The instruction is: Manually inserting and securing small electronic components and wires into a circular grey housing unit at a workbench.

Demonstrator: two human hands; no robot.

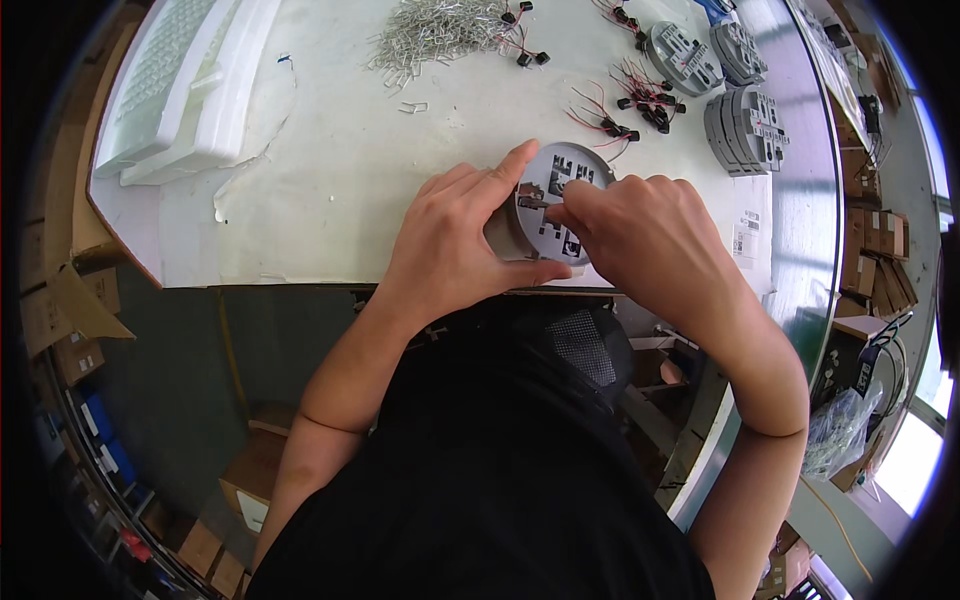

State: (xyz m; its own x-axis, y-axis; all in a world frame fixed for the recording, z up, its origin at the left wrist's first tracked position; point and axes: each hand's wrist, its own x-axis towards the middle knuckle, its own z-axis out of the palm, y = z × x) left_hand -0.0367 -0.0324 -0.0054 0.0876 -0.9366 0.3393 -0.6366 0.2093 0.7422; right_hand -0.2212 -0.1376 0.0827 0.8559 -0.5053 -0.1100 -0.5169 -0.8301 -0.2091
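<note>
At the table's front edge I hold a round grey plastic housing (548, 240) with several dark slots in its face. My left hand (447, 232) grips its left side, thumb at the near rim and fingers at the far rim. Over the right part of the housing is my right hand (640, 225), its fingers pinched together against the face. What the pinch holds, if anything, is hidden by the fingers. Beyond the housing lie black buzzer-like parts with red and black wires (655, 105). Similar grey housings (745, 130) are stacked to the right.
A heap of small bent metal pieces (430, 40) lies at the far middle of the white table (340, 200). White plastic trays (180, 90) stand at the left. Another grey housing (685, 58) rests at the far right. Cardboard boxes (885, 235) are off to the right.
</note>
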